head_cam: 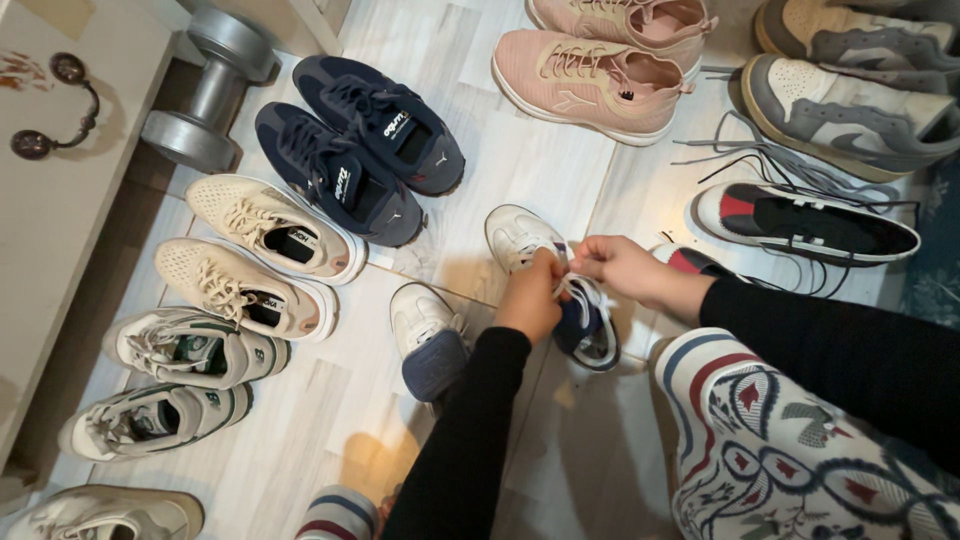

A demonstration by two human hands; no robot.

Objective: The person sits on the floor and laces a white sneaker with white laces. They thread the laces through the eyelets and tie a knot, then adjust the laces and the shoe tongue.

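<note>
At the far left a grey dumbbell (212,88) lies by a cabinet, with two beige sneakers (262,250) and a navy pair (360,145) on the pale floor beside it. Near the middle stands a white shoe with a navy heel (428,340). Its mate, the white-and-navy sneaker (555,290), sits just right of it. The left hand (530,297) rests over that sneaker, fingers curled tight on its white laces (585,290). The right hand (622,268) pinches the same laces between closed fingertips. A red-and-black sneaker (805,222) lies further right.
</note>
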